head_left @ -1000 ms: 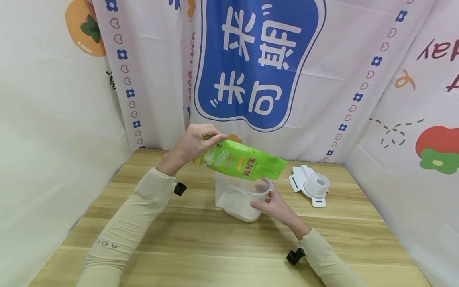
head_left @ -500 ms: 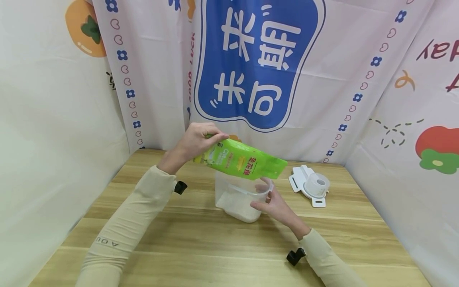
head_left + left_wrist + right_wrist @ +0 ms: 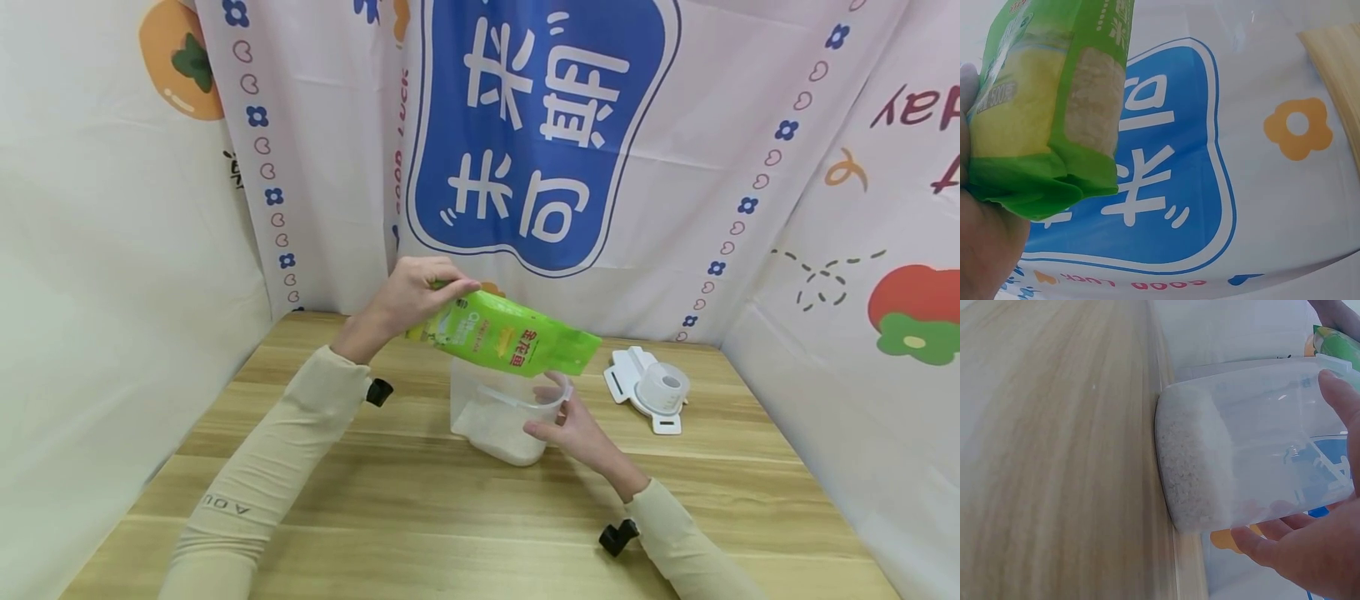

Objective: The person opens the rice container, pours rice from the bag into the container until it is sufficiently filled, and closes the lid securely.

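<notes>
- The table (image 3: pixel 420 508) of light wood carries everything, with printed cloth (image 3: pixel 540 133) hanging behind it.
- A green bag (image 3: pixel 504 340) is tilted above the clear plastic container (image 3: pixel 501 417), its lower end over the container's open mouth.
- The container stands mid-table with white rice (image 3: pixel 1194 472) lying in its bottom.
- The left hand (image 3: pixel 408 293) grips the bag's raised end, fingers curled over it.
- The right hand (image 3: pixel 572 427) holds the container's near side, fingers wrapped on its wall, thumb at the rim.
- A white lid (image 3: pixel 651 388) lies to the right, apart from the container.
</notes>
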`<control>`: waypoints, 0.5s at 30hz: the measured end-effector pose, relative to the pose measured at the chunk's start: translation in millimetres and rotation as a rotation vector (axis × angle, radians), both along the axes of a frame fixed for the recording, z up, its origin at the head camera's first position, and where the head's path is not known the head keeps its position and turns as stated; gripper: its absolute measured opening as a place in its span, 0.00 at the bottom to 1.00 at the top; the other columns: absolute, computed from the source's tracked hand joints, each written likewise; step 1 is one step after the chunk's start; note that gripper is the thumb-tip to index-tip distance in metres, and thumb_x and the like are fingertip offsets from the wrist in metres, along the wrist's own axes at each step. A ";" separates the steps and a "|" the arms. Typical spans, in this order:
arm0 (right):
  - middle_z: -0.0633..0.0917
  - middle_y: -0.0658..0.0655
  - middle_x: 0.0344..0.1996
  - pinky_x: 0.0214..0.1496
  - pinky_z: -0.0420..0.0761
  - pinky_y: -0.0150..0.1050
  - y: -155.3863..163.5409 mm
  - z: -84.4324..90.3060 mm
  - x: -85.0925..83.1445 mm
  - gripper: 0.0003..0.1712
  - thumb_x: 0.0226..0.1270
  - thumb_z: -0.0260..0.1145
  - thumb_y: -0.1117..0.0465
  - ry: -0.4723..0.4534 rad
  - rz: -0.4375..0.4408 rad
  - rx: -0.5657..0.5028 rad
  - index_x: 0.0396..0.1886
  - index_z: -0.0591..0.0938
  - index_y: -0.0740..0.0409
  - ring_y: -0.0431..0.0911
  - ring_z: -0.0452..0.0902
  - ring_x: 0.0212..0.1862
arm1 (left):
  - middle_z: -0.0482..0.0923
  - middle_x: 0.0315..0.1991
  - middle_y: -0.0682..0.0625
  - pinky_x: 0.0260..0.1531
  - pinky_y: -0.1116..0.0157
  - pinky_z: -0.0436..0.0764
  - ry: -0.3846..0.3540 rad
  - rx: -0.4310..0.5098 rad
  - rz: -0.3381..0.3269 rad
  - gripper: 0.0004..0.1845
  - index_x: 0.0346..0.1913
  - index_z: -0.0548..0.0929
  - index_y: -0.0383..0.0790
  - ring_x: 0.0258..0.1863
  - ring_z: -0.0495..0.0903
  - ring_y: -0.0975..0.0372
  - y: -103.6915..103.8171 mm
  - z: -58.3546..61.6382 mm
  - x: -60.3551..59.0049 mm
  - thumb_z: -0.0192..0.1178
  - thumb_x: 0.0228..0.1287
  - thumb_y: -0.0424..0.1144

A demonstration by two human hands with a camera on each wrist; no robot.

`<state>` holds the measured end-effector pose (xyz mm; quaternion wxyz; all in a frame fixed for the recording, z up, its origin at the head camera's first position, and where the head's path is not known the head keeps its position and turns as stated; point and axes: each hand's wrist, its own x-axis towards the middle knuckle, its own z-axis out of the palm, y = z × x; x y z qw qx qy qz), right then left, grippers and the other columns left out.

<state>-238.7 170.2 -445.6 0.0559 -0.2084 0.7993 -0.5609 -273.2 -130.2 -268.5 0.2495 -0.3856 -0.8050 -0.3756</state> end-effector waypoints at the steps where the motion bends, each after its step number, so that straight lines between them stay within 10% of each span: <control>1: 0.69 0.67 0.67 0.68 0.70 0.60 0.1 -0.1 0.0 0.53 0.57 0.75 0.55 0.002 -0.001 -0.002 0.75 0.52 0.49 0.63 0.68 0.68 | 0.87 0.32 0.50 0.26 0.72 0.80 -0.003 0.001 0.001 0.07 0.35 0.90 0.40 0.28 0.79 0.65 0.4 0.0 0.0 0.66 0.64 0.40; 15: 0.69 0.68 0.67 0.67 0.72 0.58 -0.1 -0.4 -0.5 0.54 0.57 0.75 0.56 0.004 0.008 -0.005 0.76 0.51 0.52 0.63 0.68 0.67 | 0.87 0.31 0.50 0.25 0.72 0.80 0.017 -0.006 0.003 0.07 0.35 0.90 0.40 0.27 0.79 0.65 1.2 2.1 -3.0 0.66 0.63 0.39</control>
